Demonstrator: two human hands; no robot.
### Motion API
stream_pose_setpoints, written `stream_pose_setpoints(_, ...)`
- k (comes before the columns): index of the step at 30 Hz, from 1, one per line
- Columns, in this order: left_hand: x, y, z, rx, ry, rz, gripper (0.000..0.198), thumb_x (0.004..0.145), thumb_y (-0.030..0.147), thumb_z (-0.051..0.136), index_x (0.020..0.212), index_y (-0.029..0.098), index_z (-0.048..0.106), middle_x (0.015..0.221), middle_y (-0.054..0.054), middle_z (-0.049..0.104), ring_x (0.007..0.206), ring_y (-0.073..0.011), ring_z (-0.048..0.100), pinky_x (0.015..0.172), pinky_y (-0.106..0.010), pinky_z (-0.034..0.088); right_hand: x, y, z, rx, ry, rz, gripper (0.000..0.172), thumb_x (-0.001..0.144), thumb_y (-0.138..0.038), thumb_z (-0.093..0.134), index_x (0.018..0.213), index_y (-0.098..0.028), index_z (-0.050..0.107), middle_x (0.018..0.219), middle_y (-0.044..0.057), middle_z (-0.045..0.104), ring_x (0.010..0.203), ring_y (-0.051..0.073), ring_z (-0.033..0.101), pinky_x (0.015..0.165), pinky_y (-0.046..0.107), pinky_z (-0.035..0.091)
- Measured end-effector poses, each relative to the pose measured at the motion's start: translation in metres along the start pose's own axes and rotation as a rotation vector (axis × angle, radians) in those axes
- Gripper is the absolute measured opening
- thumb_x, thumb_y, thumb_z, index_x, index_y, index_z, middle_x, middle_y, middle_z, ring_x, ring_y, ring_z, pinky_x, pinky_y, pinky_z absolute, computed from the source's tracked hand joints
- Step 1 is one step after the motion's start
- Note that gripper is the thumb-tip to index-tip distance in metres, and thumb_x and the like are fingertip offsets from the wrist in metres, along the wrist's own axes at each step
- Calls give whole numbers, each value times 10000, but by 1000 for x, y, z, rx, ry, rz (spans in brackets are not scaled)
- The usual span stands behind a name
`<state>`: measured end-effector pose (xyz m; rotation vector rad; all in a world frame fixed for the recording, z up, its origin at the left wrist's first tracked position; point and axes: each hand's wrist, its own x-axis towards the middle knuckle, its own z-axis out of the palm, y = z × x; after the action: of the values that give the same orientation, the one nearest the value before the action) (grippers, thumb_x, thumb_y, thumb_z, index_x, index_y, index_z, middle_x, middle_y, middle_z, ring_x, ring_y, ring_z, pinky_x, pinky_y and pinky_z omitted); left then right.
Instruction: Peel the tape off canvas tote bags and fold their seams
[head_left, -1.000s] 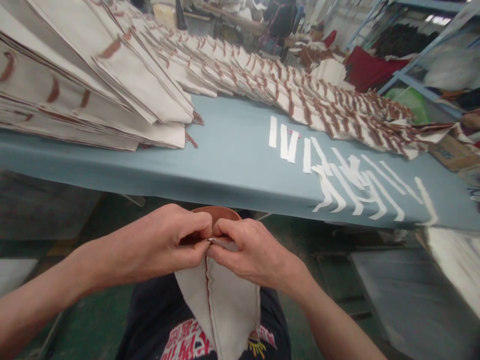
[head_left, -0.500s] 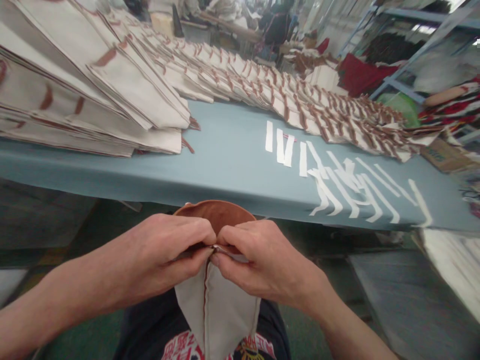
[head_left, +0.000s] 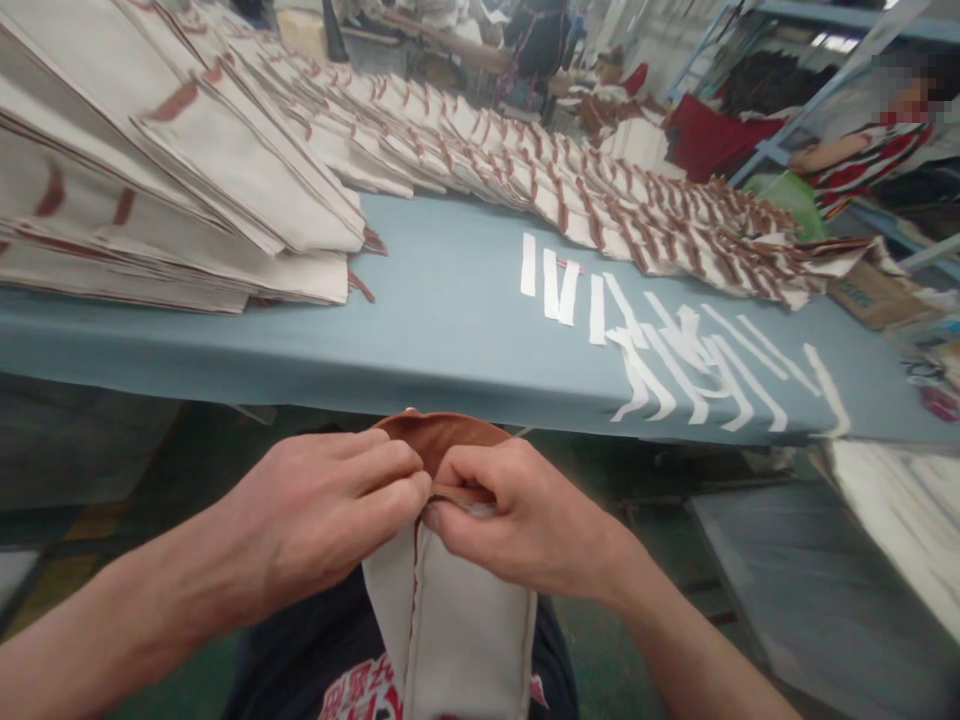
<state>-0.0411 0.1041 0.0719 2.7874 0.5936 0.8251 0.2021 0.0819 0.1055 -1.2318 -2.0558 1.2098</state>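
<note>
Both hands meet below the table's near edge, over my lap. My left hand (head_left: 330,515) and my right hand (head_left: 510,515) are closed, pinching the top edge of a cream canvas bag (head_left: 454,625) with a brown seam line. The bag's brown handle (head_left: 439,440) loops up just above my fingertips. The rest of the bag hangs down over my dark printed shirt.
A blue-grey table (head_left: 442,320) runs across in front. A thick stack of cream bags (head_left: 172,190) lies at its left, a long overlapping row of bags (head_left: 600,190) along its back. White strips (head_left: 675,350) lie at the right. Another person (head_left: 862,150) is at far right.
My hands stay pinched together on the bag's top edge. The view has shifted slightly, and the bag sits a bit lower and to the right.
</note>
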Motion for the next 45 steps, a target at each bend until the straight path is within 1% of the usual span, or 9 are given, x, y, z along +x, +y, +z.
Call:
stream_pose_setpoints(9, 7, 2, 5, 76, 97, 141, 273, 1200, 106, 416, 1186, 160, 684, 948, -70, 798, 784, -204, 726, 761, -334, 560, -2, 11, -5, 504, -119, 193, 309, 874, -429, 709, 716, -226, 537, 627, -78, 397, 582, 104, 324, 524, 243, 264)
stream_pose_setpoints(13, 8, 7, 9, 117, 98, 130, 257, 1186, 91, 428, 1179, 151, 679, 982, -100, 819, 813, -230, 751, 750, -352, 592, -3, 25, 10, 748, -69, 260, 491, 894, -608, 753, 681, -226, 529, 594, -80, 404, 535, 92, 294, 485, 239, 241)
stream_pose_setpoints(17, 2, 6, 17, 48, 72, 77, 233, 1149, 101, 499, 1233, 191, 696, 1013, -92, 817, 854, -229, 771, 807, -324, 662, -2, 32, 22, 855, -33, 323, 711, 803, -803, 853, 634, -244, 449, 551, -100, 366, 497, 73, 247, 449, 230, 200)
stream_pose_setpoints(20, -1, 7, 19, -4, 74, 51, 250, 1132, 108, 527, 1282, 205, 703, 1038, -91, 825, 876, -228, 785, 840, -319, 683, -5, 31, 22, 877, -57, 352, 776, 773, -910, 849, 652, -233, 488, 550, -96, 409, 475, 66, 282, 437, 223, 218)
stream_pose_setpoints(25, 0, 10, 17, -32, 112, 87, 267, 1168, 86, 454, 1296, 144, 681, 1070, -109, 832, 906, -234, 800, 846, -318, 645, -9, 28, 24, 929, -53, 387, 763, 724, -835, 956, 653, -217, 515, 567, -86, 461, 503, 66, 339, 460, 211, 260)
stream_pose_setpoints(30, -5, 9, 24, -56, 153, 86, 273, 1207, 127, 432, 1318, 135, 681, 1085, -119, 840, 887, -205, 786, 852, -292, 630, -9, 31, 30, 949, -37, 322, 765, 773, -838, 922, 647, -219, 490, 561, -104, 409, 488, 51, 284, 459, 209, 232)
stream_pose_setpoints(34, -9, 11, 22, -133, 173, -5, 246, 1171, 120, 501, 1339, 172, 673, 1097, -114, 854, 887, -217, 819, 835, -297, 649, -9, 26, 26, 868, -46, 263, 714, 818, -769, 932, 663, -211, 514, 579, -98, 399, 507, 53, 276, 471, 220, 213)
stream_pose_setpoints(38, -5, 12, 16, -130, 226, -41, 150, 1160, 118, 575, 1257, 184, 668, 1037, -85, 869, 909, -202, 859, 886, -262, 669, -9, 20, 19, 783, -54, 241, 740, 861, -857, 839, 685, -217, 511, 589, -91, 402, 518, 61, 269, 477, 228, 217)
stream_pose_setpoints(45, -7, 9, 21, -137, 187, -129, 108, 1150, 154, 580, 1178, 229, 652, 921, -25, 837, 785, -197, 834, 756, -278, 612, -15, 22, 12, 618, -47, 236, 707, 928, -838, 780, 705, -204, 562, 592, -83, 391, 524, 70, 256, 467, 233, 183)
